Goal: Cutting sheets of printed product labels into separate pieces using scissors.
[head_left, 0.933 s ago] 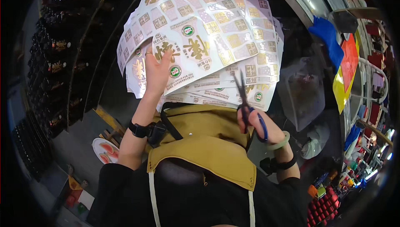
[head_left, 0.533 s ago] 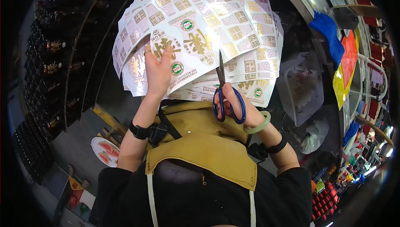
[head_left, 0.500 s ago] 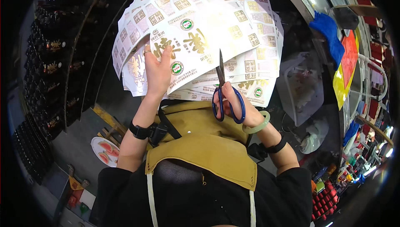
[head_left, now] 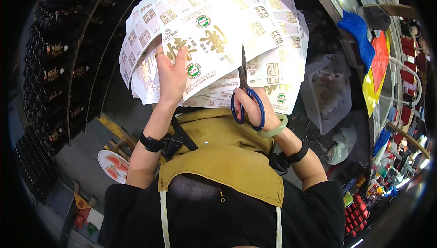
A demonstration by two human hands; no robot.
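Note:
My left hand [head_left: 172, 77] grips the near edge of a white printed sheet [head_left: 211, 43] with gold characters and green round emblems, its thumb on top and the other fingers underneath. The sheet's left part curls up over that hand. In my right hand [head_left: 257, 109] are scissors [head_left: 243, 72] with dark blades and blue loop handles, fingers through the loops. Their blades point away from me at the sheet's right near edge and look nearly closed. Beneath spreads a fanned stack of similar sheets [head_left: 284, 100].
Rows of black printed items [head_left: 54, 70] stand on the left. A stool with a watermelon-patterned round top [head_left: 114, 165] is at lower left. To the right lie a translucent plastic bin [head_left: 325, 93], a blue cloth [head_left: 357, 38] and red and yellow sheets [head_left: 380, 61]. Red spools [head_left: 356, 215] sit lower right.
My right hand and the scissors have turned slightly, the hand rising a little beside the sheet's edge. My left hand keeps its hold, and the sheets shift slightly up and left in view.

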